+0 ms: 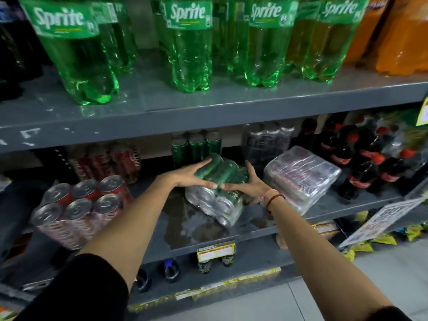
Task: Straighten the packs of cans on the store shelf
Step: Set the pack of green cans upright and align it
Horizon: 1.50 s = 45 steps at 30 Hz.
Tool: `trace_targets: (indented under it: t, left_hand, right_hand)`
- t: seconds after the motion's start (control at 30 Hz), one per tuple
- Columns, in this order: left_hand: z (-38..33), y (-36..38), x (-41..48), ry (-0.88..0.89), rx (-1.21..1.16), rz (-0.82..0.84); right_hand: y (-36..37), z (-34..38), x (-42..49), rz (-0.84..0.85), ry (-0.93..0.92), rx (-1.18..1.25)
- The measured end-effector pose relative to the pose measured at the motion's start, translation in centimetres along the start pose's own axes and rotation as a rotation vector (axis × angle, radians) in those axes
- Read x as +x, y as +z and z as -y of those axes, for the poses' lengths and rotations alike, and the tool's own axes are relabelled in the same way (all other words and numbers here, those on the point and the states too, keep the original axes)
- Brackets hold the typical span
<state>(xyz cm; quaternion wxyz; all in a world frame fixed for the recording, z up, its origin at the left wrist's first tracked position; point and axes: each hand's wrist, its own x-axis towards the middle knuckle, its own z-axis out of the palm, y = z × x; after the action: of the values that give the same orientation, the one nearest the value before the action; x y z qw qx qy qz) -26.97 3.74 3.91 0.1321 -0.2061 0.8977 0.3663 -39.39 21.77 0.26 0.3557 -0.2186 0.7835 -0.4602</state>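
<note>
I see both hands clasping a shrink-wrapped pack of green cans (222, 172) lying tipped on its side on the grey metal middle shelf (231, 237); the left hand (194, 173) wraps its fingers over the near-left end; the right hand (245, 184) grips the right side (a red cord bracelet (273, 200) at the wrist); a plastic-wrapped pack of red cans (81, 205) stands upright well to the left.

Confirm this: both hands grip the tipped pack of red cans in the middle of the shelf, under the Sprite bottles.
Not quite. The head view shows both hands, left hand and right hand, gripping the tipped pack of green cans, not red; the red cans pack sits untouched, left.
</note>
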Motion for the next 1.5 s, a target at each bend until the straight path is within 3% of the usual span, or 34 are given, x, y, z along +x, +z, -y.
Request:
trace_targets:
  t: [0.2,0.37,0.6,0.77,0.87,1.03,1.13,1.23,1.33,1.4,1.5]
  left_hand:
    - [0.6,1.6,0.2,0.039,-0.07,-0.116]
    - [1.9,3.7,-2.3,0.047,-0.082,-0.358]
    - [3.6,11.6,-8.2,0.108,-0.106,-0.848]
    - [3.7,16.8,-8.4,0.091,-0.034,-0.985]
    - [4.5,17.9,-8.0,0.093,0.028,-0.981]
    - [4.8,17.8,-9.5,0.145,0.038,-0.933]
    - [3.2,17.9,-10.7,0.191,-0.12,-1.065]
    - [-0.9,17.0,-10.6,0.083,-0.412,-1.245]
    - [-4.2,15.1,-8.9,-0.145,-0.702,-1.148]
    - [-4.6,14.3,-7.6,-0.23,-0.76,-1.096]
    - [-3.2,12.8,-6.7,-0.189,-0.754,-1.075]
  right_hand:
    - [-0.3,-0.9,0.8,-0.009,-0.077,-0.026]
    - [0.0,0.4,-1.3,0.017,-0.22,-0.179]
    - [1.6,-0.2,-4.9,-0.011,-0.601,-0.398]
    - [2.4,-3.4,-5.2,-0.061,-0.873,-0.519]
    - [3.0,-5.0,-4.6,-0.135,-0.964,-0.576]
    - [2.4,-4.7,-4.9,-0.116,-0.927,-0.545]
    - [1.7,-2.8,-6.0,-0.075,-0.763,-0.262]
    - [1.0,0.5,-5.3,0.016,-0.591,-0.114]
    - [0.8,2.8,-3.5,0.186,-0.486,-0.295]
    - [0.8,2.5,-2.6,0.212,-0.452,-0.215]
    - [1.2,0.5,-2.7,0.13,-0.461,-0.003]
